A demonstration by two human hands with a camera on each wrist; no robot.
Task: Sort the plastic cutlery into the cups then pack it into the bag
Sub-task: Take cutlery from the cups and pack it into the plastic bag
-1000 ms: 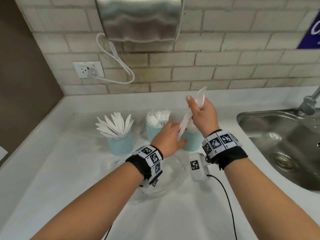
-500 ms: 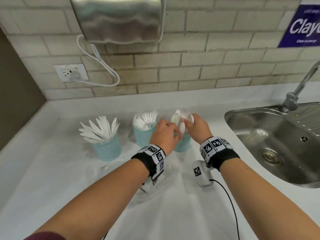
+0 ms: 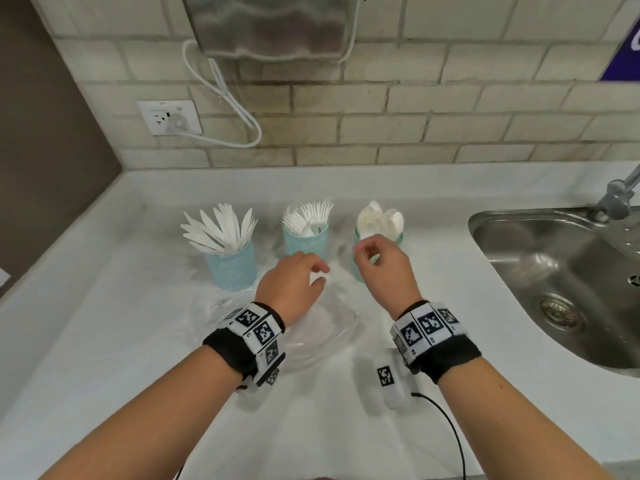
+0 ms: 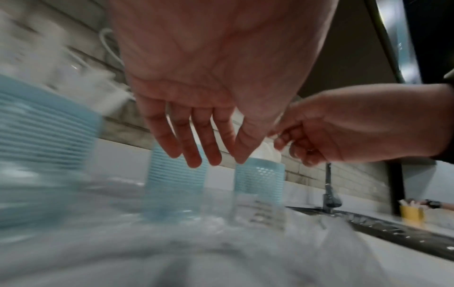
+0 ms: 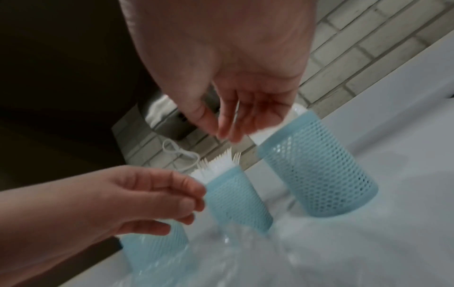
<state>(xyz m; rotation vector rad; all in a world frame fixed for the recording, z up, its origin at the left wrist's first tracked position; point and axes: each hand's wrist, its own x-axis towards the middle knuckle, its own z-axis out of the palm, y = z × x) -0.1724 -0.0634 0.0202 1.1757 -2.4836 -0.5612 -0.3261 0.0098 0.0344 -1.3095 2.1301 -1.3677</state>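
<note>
Three light blue mesh cups stand in a row on the white counter. The left cup [image 3: 230, 265] holds white knives [image 3: 221, 228], the middle cup [image 3: 306, 242] holds forks [image 3: 308, 216], and the right cup [image 3: 358, 270] holds spoons [image 3: 381, 220]. My right hand [image 3: 363, 249] hovers just in front of the spoon cup [image 5: 317, 170], its fingers loose and empty. My left hand [image 3: 311, 271] hangs over a clear plastic bag [image 3: 322, 337] in front of the fork cup [image 4: 176, 178], with its fingers [image 4: 196, 147] straight and empty.
A steel sink [image 3: 554, 271] with a faucet [image 3: 620, 195] lies to the right. A small white device [image 3: 388, 379] with a black cable sits near my right wrist. On the brick wall behind are a socket [image 3: 169, 117] and a hand dryer [image 3: 273, 26].
My right hand held a bunch of spoons above the right cup, lowered them into it and let go. Both hands have drawn back toward me, empty.
</note>
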